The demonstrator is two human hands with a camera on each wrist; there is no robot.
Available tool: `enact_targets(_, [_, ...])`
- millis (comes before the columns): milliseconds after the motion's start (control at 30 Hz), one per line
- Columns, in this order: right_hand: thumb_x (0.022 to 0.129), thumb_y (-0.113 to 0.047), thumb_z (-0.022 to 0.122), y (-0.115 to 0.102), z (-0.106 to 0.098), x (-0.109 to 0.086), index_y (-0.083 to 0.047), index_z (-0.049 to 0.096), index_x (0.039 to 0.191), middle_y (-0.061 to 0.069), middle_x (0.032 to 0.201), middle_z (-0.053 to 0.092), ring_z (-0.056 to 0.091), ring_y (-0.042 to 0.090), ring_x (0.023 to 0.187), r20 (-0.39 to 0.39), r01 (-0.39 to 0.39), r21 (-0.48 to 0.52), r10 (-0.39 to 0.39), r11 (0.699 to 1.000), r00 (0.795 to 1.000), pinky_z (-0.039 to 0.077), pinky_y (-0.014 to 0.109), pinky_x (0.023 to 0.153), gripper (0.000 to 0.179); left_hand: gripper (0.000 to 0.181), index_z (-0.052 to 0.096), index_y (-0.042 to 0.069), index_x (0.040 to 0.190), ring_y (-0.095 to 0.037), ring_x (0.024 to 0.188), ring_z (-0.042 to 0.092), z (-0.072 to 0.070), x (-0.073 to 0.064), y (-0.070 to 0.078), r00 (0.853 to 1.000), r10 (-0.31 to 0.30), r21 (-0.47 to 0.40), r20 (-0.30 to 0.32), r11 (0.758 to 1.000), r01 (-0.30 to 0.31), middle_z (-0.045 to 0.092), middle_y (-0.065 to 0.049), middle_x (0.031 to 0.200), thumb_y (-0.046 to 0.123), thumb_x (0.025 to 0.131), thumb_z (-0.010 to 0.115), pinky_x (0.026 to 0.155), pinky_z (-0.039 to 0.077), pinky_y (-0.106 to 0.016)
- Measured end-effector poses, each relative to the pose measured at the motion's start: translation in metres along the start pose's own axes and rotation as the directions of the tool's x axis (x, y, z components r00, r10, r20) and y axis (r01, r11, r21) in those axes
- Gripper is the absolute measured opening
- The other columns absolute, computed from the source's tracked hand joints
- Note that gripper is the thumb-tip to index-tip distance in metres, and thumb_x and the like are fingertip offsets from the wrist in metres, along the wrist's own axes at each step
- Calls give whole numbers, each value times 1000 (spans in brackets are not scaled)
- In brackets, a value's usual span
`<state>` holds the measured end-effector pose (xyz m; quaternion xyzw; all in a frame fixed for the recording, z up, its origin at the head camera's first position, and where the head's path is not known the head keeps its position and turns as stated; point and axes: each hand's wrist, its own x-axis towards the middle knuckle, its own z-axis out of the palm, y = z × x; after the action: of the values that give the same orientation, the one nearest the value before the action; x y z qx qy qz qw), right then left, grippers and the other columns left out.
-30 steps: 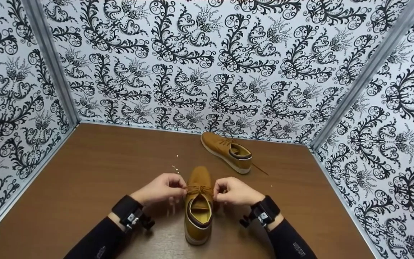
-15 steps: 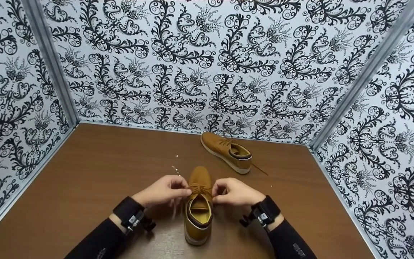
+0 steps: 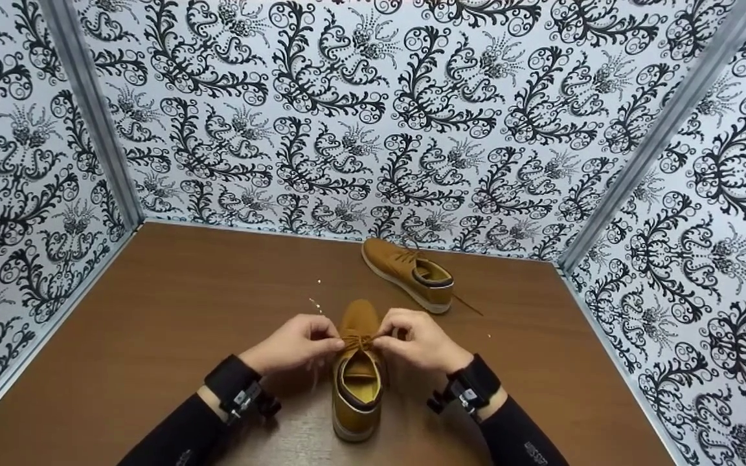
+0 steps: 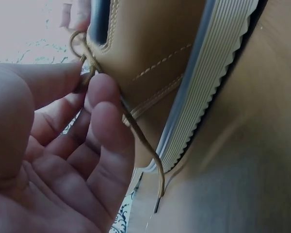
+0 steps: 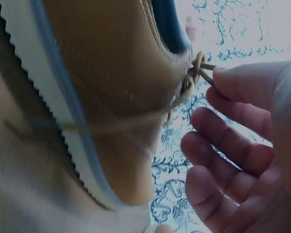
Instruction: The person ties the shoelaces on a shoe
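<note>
A tan leather shoe point(image 3: 357, 424) stands upright on the table, toe pointing away from me. At its left side, my left hand point(image 3: 290, 343) pinches one loop of the brown shoelace point(image 4: 139, 131) between thumb and fingertips. My right hand point(image 3: 421, 340) pinches the other loop between thumb and index finger, its remaining fingers loosely curled. Between the hands, a knot point(image 5: 198, 63) sits over the top of the lacing. One loose lace end hangs down each side of the shoe, past the pale ridged sole point(image 4: 203, 92) in the left wrist view.
A matching tan shoe point(image 3: 389, 260) stands farther back on the right, one lace end trailing on the brown table point(image 3: 204, 278). Small light specks lie left of the near shoe's toe. Patterned panels point(image 3: 347, 116) enclose the back and both sides.
My right hand has come up and left from the shoe's side to the knot, a lace loop now in its pinch. My left hand has shifted slightly right, closer to the lacing.
</note>
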<state>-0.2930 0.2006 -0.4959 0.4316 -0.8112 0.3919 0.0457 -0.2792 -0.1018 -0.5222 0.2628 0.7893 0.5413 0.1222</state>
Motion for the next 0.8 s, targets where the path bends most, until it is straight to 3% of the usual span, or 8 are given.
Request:
enact_targets(167, [101,-18,81,8,-3,-4,-13,79,97,7,95,75,61,2,87,65,-109,31,107,993,992,58,36,75,6,13,81,13,99,-9,64,65,-10,-3,-2,999,-16,38,35,999,15,77,-7,83,26,101,82,56,56,-22])
enact_targets(333, [101,-17,79,11,-6,-5,-12,78,97,9,95,76,64,4,86,119,-161,74,151,984,981,57,28,81,7,15,83,9,100,-10,66,68,-22,-5,-4,997,19,69,74,997,-24,79,-14,87,24,102,81,59,62,-27])
enact_targets(567, [103,-21,77,12,-9,-6,-11,78,98,10,87,75,61,1,74,159,-275,109,256,955,953,51,18,70,12,10,84,15,99,-10,66,67,-33,-6,-8,995,22,71,95,997,-28,77,-4,86,24,102,81,62,63,-30])
enact_targets(667, [104,-22,77,10,-8,-6,-10,78,98,12,86,74,60,2,71,170,-295,125,272,947,947,50,17,66,14,11,84,15,100,-10,67,67,-35,-7,-8,995,14,60,98,998,-20,78,-7,87,25,102,81,62,64,-30])
enact_targets(800, [102,-24,80,8,-7,-5,-10,79,100,4,87,74,64,7,72,201,-343,162,310,925,929,53,18,65,14,14,83,13,101,-10,65,66,-35,-8,-8,995,6,33,96,999,-9,77,-18,87,27,102,81,61,62,-28])
